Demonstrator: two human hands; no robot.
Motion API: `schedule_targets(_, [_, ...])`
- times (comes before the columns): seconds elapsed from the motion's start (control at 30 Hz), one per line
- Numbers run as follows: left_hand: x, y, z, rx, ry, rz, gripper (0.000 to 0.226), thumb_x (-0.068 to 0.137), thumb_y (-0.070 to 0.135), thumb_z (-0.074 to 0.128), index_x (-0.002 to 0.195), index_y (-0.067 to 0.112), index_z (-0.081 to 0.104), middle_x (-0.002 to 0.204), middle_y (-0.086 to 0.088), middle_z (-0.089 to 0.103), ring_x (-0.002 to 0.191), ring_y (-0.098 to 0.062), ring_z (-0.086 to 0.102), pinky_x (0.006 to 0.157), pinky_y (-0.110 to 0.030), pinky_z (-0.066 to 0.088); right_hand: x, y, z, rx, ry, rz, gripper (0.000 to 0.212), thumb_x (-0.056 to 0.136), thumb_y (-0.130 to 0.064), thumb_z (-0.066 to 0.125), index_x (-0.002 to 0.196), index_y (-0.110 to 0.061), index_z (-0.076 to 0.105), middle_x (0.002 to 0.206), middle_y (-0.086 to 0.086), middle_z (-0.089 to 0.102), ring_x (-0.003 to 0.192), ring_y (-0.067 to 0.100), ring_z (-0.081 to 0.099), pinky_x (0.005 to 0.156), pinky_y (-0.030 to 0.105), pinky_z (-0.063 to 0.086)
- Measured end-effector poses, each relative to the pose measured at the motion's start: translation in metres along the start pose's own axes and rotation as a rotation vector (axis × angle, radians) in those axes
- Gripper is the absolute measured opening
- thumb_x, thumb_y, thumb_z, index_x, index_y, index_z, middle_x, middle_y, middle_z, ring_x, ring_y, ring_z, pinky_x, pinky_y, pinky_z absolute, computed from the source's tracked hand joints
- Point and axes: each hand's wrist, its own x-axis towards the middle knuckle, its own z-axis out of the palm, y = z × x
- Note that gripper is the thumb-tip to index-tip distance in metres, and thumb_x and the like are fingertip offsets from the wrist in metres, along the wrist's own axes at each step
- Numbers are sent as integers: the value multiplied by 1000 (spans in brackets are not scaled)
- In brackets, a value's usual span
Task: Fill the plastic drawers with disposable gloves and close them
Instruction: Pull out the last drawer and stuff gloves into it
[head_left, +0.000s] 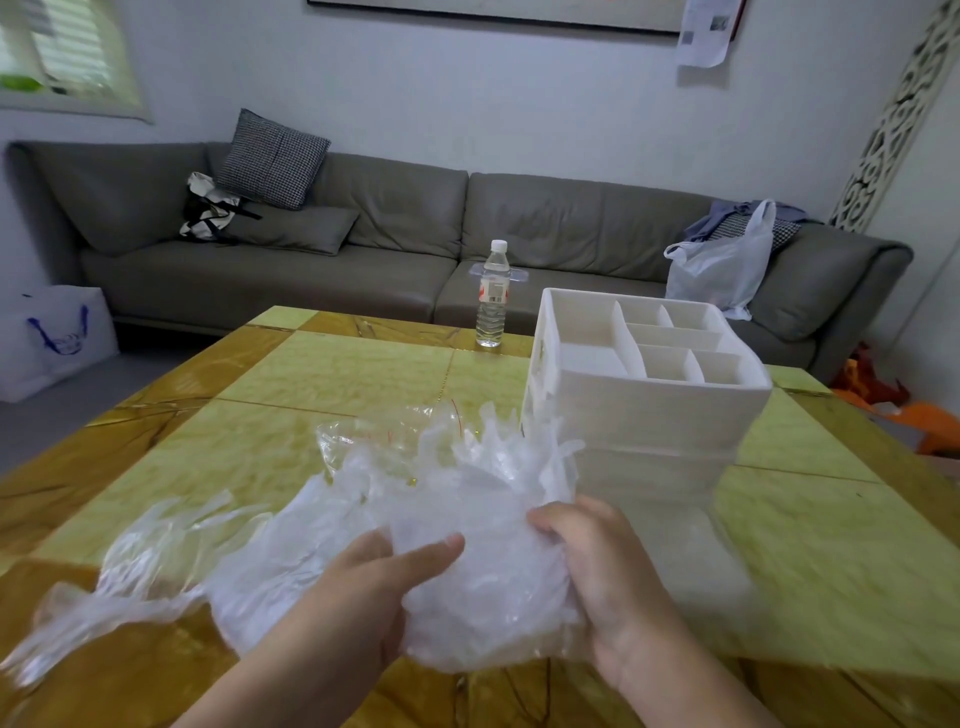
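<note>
Translucent crumpled gloves (467, 519), both-handed

We were in a home living room: a long grey sofa (415, 228) with a checked cushion (272, 158) stood against the wall, bags lay on it, and a yellow stone-topped coffee table (337, 374) sat before us.

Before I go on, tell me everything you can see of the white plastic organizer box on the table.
The white plastic organizer box stands upright on the right half of the yellow-green tiled table, behind the bundle of clear disposable gloves that both hands hold. Its open top is split by thin dividers into one long compartment and several smaller ones, all looking empty. The body below looks stacked in layers; motion blur hides whether any drawer is open. Glove tips overlap its lower left corner in view; contact is unclear. Neither hand touches it.
</note>
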Motion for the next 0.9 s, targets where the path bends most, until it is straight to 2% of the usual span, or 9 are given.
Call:
schedule_targets(0.13, [8,-7,-7,73,-50,67,34,72,-5,77,106,0,77,104,-28,76,93,-43,76,80,-46,60,1,1,1,-37,-37,133,45,57,-32,73,93,-5,71,94,29,66,93,56,70,77,51,50])
schedule_targets(0.2, [7,-7,-8,189,-46,135,31,67,2,68,95,9,81,96,-23,78,87,-37,77,73,-40,59,-1,-5,-3,-131,-95,144,57,60,-39,81,102,-1,73,105,26,76,96,46,75,83,50,56])
schedule_targets(0.3, [1,-2,-6,381,-29,221,30,84,-8,68,83,17,82,83,-10,80,76,-20,78,60,-25,56,-6,-14,-8,-240,-160,168,84,56,-54,98,125,-17,69,113,11,80,101,31,78,98,53,60])
schedule_targets(0.4, [2,-3,-7,579,-30,288,28,92,-5,67,99,20,79,91,-2,81,87,-16,78,75,-38,63,-5,-11,-3,-224,-9,112,60,70,-48,97,109,-9,75,105,16,79,96,36,78,96,58,60])
schedule_targets(0.5, [1,-2,-9,557,-39,266,29,87,-3,72,101,21,79,94,-3,81,90,-20,78,84,-42,63,-2,-6,4,-117,66,13,17,84,-14,84,96,-1,81,94,24,79,89,43,78,89,68,59])
schedule_targets(0.6, [-2,1,-3,271,-118,157,25,81,9,83,103,21,82,102,-12,80,98,-29,77,83,-40,61,-5,-7,7,-243,86,-100,6,92,-6,74,94,-5,80,86,14,81,82,34,80,72,47,64])
schedule_targets(0.73, [5,-8,0,137,34,118,12,88,12,75,97,7,83,100,-22,78,90,-37,78,84,-45,60,-8,-5,16,-362,107,-185,28,92,-37,77,87,-10,75,75,4,78,73,21,78,75,52,64])
schedule_targets(0.83, [10,-11,-2,188,262,203,7,90,10,76,86,9,83,87,-20,79,78,-36,78,80,-50,61,-8,-9,14,-138,13,-73,50,80,-55,84,81,-9,64,62,5,65,55,22,63,64,41,50])
schedule_targets(0.9, [11,-10,-4,225,337,262,9,92,17,76,87,14,83,83,-13,80,76,-32,79,79,-51,61,-10,-13,11,-87,-81,58,73,65,-64,92,98,-6,63,75,7,63,65,28,58,66,42,44])
